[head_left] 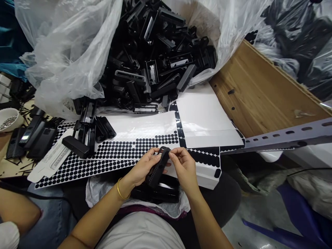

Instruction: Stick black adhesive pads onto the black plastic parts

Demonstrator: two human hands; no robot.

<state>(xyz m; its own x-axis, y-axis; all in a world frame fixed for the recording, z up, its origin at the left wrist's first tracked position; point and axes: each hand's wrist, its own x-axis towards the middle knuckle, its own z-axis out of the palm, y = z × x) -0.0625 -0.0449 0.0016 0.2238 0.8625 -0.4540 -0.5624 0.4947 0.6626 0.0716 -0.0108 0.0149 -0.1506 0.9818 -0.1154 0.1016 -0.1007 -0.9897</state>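
My left hand [144, 167] grips a long black plastic housing [158, 168] with a textured face, held tilted above my lap. At its upper end my right hand [183, 164] has thumb and forefinger pinched together; whatever small piece they hold is too small to make out. Under the housing, more glossy black parts [155, 193] lie in a white plastic bag [95, 192] on my lap. Just beyond my hands is a sheet of round black stickers [116, 150], its upper part bare white backing.
Behind the sheet, a big heap of black housings [153, 69] spills from a clear plastic bag [75, 52]. Several housings [86, 131] are stacked at left by a flat white card box [53, 160]. A wooden board [267, 93] with a slotted metal rail [290, 133] borders the right. A co-worker's arm [19, 205] is at left.
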